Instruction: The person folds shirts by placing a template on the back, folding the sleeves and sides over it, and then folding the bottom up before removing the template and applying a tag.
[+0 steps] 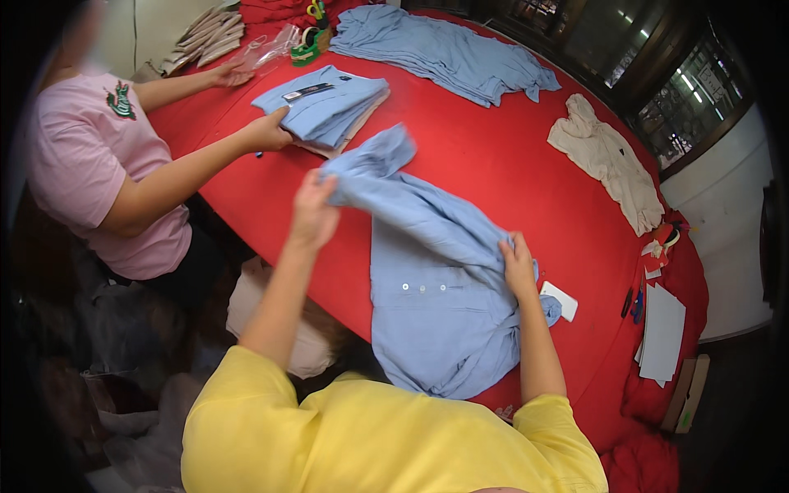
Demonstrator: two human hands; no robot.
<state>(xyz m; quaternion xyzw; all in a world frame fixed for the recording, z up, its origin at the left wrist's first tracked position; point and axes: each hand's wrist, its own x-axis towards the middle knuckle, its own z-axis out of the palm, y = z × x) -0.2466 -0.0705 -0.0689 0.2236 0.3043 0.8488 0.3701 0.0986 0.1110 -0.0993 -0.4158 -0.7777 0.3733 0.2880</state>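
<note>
A light blue buttoned shirt lies partly on the red table, its near end at the table's front edge. My left hand grips a raised part of the shirt at the left, and the cloth above it is blurred by motion. On the other side, my right hand is closed on the shirt's right edge. Between my hands the cloth stretches in a slanting fold. Several small white buttons show on the flat part nearer me. A white phone-like rectangle lies just right of my right hand, beside a bunched bit of the blue cloth.
At left, a person in a pink T-shirt touches a stack of folded shirts. Blue garments lie at the back, a beige shirt at far right. White sheets and a green tape dispenser rest on the red table.
</note>
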